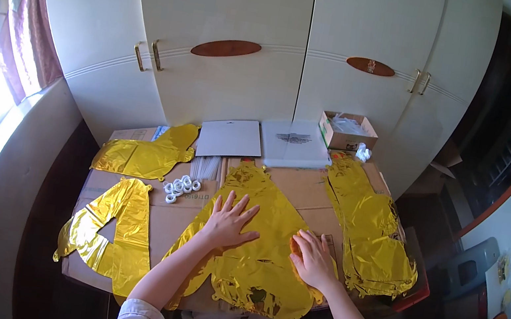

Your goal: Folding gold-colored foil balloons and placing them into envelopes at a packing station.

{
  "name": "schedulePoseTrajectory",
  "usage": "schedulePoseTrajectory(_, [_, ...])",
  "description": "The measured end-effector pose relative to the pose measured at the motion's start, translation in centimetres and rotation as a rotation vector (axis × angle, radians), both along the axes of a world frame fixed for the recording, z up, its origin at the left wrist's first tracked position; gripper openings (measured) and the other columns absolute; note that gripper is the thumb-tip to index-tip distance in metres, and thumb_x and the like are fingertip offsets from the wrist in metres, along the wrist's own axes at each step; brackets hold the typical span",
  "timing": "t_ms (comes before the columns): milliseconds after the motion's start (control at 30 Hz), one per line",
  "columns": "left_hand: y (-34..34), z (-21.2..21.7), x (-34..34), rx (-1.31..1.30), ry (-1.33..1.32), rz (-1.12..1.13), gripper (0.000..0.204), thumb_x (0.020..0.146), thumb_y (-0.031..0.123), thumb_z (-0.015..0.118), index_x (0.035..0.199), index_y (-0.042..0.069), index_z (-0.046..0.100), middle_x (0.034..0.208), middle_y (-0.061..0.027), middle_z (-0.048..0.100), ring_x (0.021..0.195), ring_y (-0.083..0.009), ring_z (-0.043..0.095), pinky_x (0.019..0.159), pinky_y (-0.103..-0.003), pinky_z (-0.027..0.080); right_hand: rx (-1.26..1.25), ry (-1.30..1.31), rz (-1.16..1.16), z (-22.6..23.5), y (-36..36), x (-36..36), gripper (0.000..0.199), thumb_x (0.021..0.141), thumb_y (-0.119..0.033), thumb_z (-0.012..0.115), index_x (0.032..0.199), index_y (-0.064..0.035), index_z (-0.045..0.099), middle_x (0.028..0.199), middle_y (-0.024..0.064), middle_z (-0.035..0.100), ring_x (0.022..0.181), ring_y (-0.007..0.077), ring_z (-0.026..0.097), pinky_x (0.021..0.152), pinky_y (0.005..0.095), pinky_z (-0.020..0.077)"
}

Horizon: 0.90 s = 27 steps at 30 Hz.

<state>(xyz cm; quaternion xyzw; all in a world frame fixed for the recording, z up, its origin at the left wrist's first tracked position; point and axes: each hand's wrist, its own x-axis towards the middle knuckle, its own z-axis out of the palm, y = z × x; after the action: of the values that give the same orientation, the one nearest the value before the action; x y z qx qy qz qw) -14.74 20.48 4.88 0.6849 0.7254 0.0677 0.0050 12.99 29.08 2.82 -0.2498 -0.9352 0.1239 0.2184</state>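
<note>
A person's left hand (229, 221) lies flat with fingers spread wide, pressing down on a deflated gold foil balloon (257, 253) laid across a cardboard-covered table (175, 220). The right hand (313, 259), fingers curled close together, presses on the same balloon's right edge; whether it pinches the foil cannot be told. Small white tape rolls (181, 186) sit just beyond the left hand, and further gold foil balloons (372, 235) lie beside the right.
</note>
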Motion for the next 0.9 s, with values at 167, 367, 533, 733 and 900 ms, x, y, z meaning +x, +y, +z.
schedulePoseTrajectory(167, [-0.3,0.4,1.2,-0.018,-0.03,0.039,0.08,0.085,0.07,0.047,0.149,0.024,0.035,0.155,-0.0161,0.028,0.143,-0.0449,0.019,0.113,-0.063,0.014,-0.03,0.025,0.01,0.0,0.0,0.0,0.049,0.091,-0.031,0.061,0.132,-0.0096,0.048,0.138,0.0137,0.047,0.133,0.0311,0.042,0.112,0.0569,0.0246])
schedulePoseTrajectory(367, [-0.3,-0.3,1.1,0.025,-0.02,0.038,0.08,0.085,0.07,0.045,0.15,0.025,0.034,0.155,-0.0154,0.028,0.144,-0.0442,0.019,0.113,-0.063,0.013,0.004,-0.02,0.055,1.4,-0.3,-0.2,0.044,0.088,-0.038,0.064,0.126,-0.0172,0.058,0.138,0.0149,0.049,0.132,0.0343,0.042,0.112,0.0567,0.0255])
schedulePoseTrajectory(533, [-0.3,-0.3,1.2,0.02,-0.041,0.04,0.079,0.086,0.07,0.046,0.15,0.025,0.034,0.156,-0.0148,0.028,0.144,-0.043,0.019,0.113,-0.063,0.012,0.024,-0.052,0.073,1.6,-0.3,-0.3,0.045,0.086,-0.044,0.065,0.124,-0.0204,0.062,0.139,0.0149,0.049,0.133,0.034,0.042,0.113,0.0561,0.0245])
schedulePoseTrajectory(733, [-0.2,-0.3,1.1,0.022,-0.033,0.035,0.08,0.086,0.07,0.045,0.15,0.024,0.033,0.156,-0.0147,0.027,0.145,-0.0419,0.018,0.114,-0.062,0.012,0.003,-0.046,0.066,1.5,-0.2,-0.2,0.048,0.085,-0.045,0.066,0.126,-0.0202,0.06,0.14,0.0145,0.049,0.133,0.0335,0.042,0.113,0.0559,0.0233])
schedulePoseTrajectory(900, [-0.3,-0.5,1.0,0.032,-0.03,0.024,0.08,0.087,0.07,0.044,0.15,0.023,0.033,0.156,-0.0149,0.027,0.145,-0.0412,0.018,0.114,-0.063,0.012,0.03,-0.074,0.061,1.6,-0.3,-0.2,0.048,0.085,-0.045,0.066,0.126,-0.0199,0.06,0.139,0.0132,0.049,0.133,0.0324,0.042,0.113,0.0562,0.0239])
